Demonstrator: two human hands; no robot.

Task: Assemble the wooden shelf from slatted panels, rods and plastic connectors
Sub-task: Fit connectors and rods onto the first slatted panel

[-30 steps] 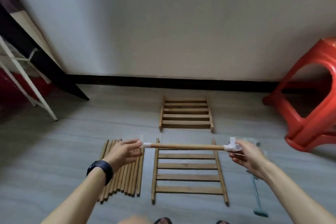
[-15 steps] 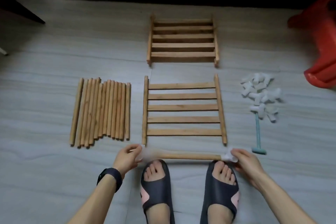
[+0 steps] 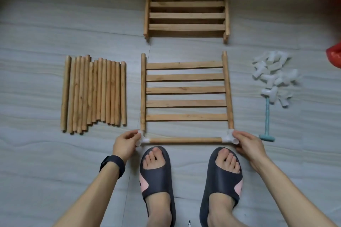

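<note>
The left hand (image 3: 125, 143) and the right hand (image 3: 249, 143) pinch the rod's (image 3: 185, 140) end connectors (image 3: 230, 136), apparently to line them up with the slatted panel's (image 3: 186, 90) near rail ends.

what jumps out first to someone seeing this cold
Bottom centre, the left hand pinches the left connector and the right hand the right connector on a rod held at the near ends of the slatted panel. Loose rods lie in a row at left, a white connector pile at right.
</note>
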